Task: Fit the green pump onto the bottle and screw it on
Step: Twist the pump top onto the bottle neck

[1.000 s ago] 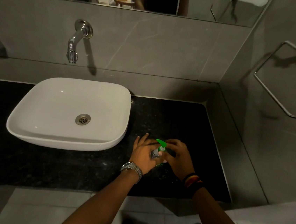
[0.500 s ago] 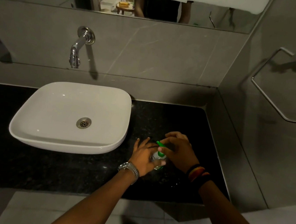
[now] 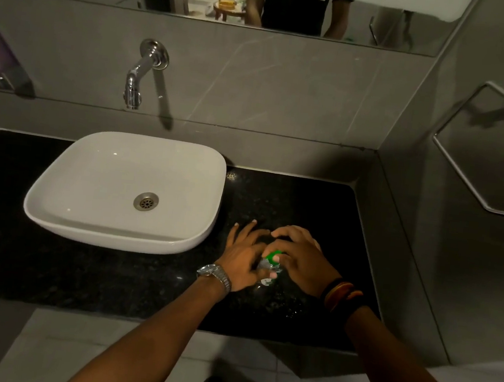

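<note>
Near the table's [image 3: 321,204] front right, left hand [image 3: 245,260] grips the bottle [image 3: 267,267]; right hand [image 3: 302,258] grasps the green pump [image 3: 275,256]; label unreadable.

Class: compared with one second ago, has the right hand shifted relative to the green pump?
Yes. The right hand has closed over the green pump, covering its nozzle; beside the white ceramic basin, the bottle looks unmoved.

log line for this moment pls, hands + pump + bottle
step: screwing on | left hand: holds bottle on black counter | right hand: on green pump | pump: on bottle top, seating unclear
</note>
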A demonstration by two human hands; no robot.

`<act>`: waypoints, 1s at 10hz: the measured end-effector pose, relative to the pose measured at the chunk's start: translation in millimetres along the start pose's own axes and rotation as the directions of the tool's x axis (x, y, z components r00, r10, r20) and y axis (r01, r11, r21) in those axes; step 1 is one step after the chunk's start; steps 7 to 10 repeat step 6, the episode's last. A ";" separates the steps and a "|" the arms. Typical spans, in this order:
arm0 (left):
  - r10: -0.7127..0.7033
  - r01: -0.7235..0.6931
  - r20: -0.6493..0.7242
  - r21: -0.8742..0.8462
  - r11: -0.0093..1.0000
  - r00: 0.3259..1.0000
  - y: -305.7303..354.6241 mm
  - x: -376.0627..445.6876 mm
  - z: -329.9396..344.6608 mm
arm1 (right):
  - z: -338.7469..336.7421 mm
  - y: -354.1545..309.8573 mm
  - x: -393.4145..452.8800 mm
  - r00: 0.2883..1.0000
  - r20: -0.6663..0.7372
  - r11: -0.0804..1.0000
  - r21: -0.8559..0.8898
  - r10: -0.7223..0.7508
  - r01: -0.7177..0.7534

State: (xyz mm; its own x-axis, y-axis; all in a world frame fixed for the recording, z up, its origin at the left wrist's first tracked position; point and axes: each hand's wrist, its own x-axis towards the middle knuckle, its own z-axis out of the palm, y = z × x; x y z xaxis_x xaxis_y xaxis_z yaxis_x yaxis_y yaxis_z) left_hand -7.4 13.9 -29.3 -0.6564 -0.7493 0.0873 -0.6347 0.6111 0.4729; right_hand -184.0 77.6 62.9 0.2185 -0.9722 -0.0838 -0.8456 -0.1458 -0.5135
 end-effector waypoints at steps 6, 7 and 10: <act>0.048 -0.077 0.163 0.177 0.981 0.985 0.6 4.4 -21.7 | -18.0 -7.4 -11.2 1.000 -0.006 1.000 -0.019 0.009 -0.009; 0.048 -0.077 0.163 0.177 0.981 0.985 0.6 4.4 -21.7 | -18.0 -7.4 -11.2 1.000 -0.006 1.000 -0.019 0.009 -0.009; 0.048 -0.077 0.163 0.177 0.981 0.985 0.6 4.4 -21.7 | -18.0 -7.4 -11.2 1.000 -0.006 1.000 -0.019 0.009 -0.009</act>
